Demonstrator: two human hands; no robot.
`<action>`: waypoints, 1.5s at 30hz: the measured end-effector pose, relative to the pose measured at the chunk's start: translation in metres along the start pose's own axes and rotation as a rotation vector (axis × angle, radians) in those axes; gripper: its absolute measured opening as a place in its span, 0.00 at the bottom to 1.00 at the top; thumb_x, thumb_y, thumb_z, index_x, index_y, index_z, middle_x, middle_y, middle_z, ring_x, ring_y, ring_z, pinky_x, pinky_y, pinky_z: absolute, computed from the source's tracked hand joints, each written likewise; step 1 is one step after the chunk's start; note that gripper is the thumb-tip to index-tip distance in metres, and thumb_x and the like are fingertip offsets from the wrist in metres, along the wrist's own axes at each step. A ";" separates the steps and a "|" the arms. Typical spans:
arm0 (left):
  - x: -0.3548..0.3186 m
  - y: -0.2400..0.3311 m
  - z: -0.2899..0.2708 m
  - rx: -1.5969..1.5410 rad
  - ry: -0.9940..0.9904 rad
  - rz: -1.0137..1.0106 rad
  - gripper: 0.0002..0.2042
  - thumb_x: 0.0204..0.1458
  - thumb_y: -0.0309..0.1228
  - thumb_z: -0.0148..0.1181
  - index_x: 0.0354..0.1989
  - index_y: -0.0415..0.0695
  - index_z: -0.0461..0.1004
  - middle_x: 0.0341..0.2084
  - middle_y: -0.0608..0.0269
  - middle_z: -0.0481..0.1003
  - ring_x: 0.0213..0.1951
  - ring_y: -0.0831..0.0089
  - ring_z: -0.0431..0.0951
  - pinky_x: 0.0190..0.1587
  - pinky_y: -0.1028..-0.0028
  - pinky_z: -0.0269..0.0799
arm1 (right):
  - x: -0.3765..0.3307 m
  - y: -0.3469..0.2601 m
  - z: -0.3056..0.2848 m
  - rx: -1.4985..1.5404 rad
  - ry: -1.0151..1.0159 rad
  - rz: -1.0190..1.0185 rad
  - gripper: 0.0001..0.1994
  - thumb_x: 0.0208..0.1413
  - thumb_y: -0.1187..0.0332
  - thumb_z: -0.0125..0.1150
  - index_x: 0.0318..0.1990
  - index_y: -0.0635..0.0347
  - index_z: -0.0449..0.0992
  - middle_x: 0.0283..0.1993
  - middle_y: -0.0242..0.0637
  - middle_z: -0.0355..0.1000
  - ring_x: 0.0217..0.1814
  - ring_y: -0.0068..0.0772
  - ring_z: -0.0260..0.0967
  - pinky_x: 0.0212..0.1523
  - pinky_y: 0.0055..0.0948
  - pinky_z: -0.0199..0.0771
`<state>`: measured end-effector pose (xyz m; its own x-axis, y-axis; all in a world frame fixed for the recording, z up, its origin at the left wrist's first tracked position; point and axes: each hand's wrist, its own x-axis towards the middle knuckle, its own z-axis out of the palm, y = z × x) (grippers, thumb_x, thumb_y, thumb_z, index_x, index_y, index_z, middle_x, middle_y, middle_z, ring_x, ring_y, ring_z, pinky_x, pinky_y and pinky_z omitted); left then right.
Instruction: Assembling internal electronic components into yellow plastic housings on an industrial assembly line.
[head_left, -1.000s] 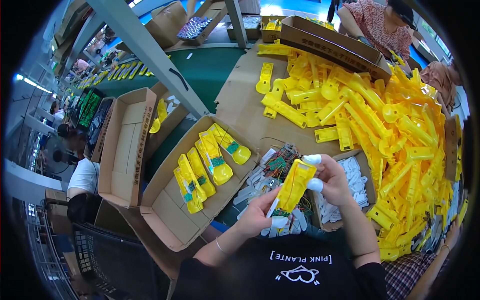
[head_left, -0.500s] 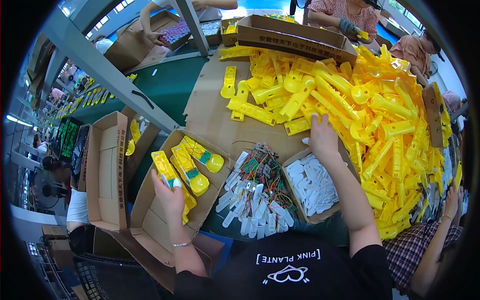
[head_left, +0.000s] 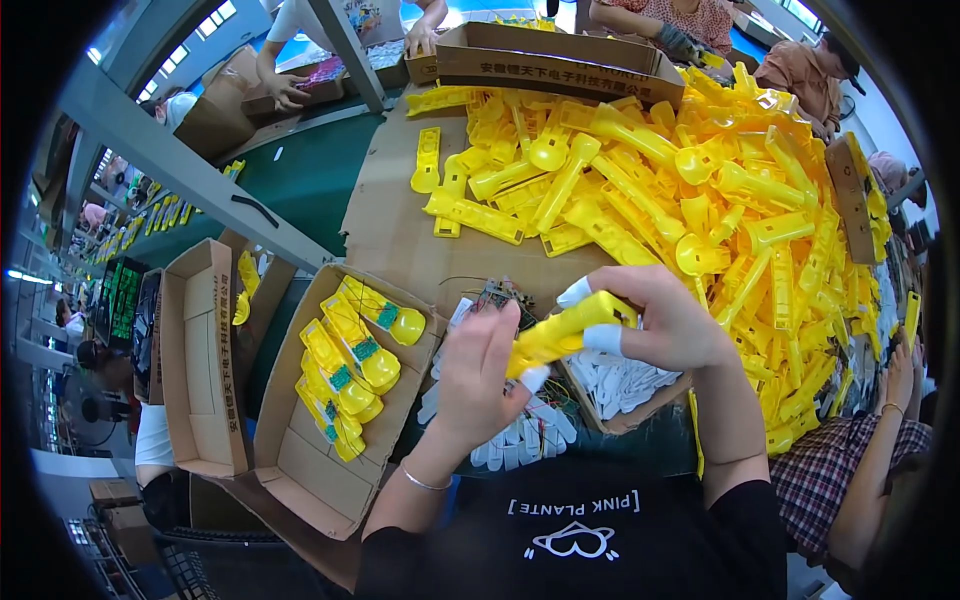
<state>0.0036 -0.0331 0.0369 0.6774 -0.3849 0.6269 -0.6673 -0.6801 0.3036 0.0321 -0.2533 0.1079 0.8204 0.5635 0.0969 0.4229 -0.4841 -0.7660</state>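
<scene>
A yellow plastic casing (head_left: 572, 330), slightly blurred, is held between my two hands above the middle of the bench. My right hand (head_left: 672, 318) grips its rounded end between thumb and fingers, with white covers on the fingertips. At the other end, my left hand (head_left: 478, 372) closes round it, its fingers smeared by motion. Underneath lies a heap of white strips with wires and small green boards (head_left: 520, 430), partly hidden by my left hand. A box of white plastic pieces (head_left: 625, 385) sits below my right hand. Several yellow casings with green boards (head_left: 345, 375) lie in the cardboard box (head_left: 308, 470) at left.
A large pile of yellow casings (head_left: 740, 210) covers the right side of the cardboard-topped bench. A long carton (head_left: 560, 65) stands behind it. Another open carton (head_left: 205, 360) and a grey metal post (head_left: 200, 150) are at left. Co-workers sit across and at right.
My left hand has let go of a casing in the left box and moved right. My right hand has brought a yellow casing from the pile toward me, and both hands now meet on it.
</scene>
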 end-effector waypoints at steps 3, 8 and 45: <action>-0.020 -0.003 0.017 -0.291 -0.260 -0.227 0.24 0.37 0.29 0.61 0.46 0.38 0.66 0.34 0.54 0.70 0.37 0.60 0.71 0.40 0.67 0.67 | -0.007 0.021 0.015 0.668 0.110 0.038 0.17 0.49 0.70 0.58 0.46 0.63 0.67 0.39 0.34 0.68 0.38 0.26 0.68 0.40 0.25 0.68; -0.033 -0.013 0.021 -1.160 -0.354 -0.733 0.17 0.46 0.25 0.57 0.45 0.36 0.67 0.33 0.60 0.72 0.35 0.72 0.74 0.38 0.76 0.69 | -0.019 0.067 0.024 0.361 0.360 0.373 0.13 0.47 0.73 0.56 0.41 0.65 0.67 0.35 0.35 0.67 0.34 0.26 0.67 0.35 0.24 0.69; -0.044 -0.006 0.022 -0.952 -0.078 -0.740 0.41 0.40 0.29 0.65 0.61 0.40 0.44 0.49 0.60 0.61 0.47 0.73 0.67 0.48 0.73 0.67 | -0.032 0.093 0.077 -0.268 0.195 0.437 0.11 0.40 0.79 0.53 0.35 0.69 0.67 0.28 0.50 0.71 0.30 0.45 0.72 0.34 0.35 0.72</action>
<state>-0.0149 -0.0258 -0.0085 0.9869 -0.1557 0.0432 -0.0488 -0.0323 0.9983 0.0150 -0.2645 -0.0153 0.9871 0.1490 -0.0585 0.0886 -0.8132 -0.5752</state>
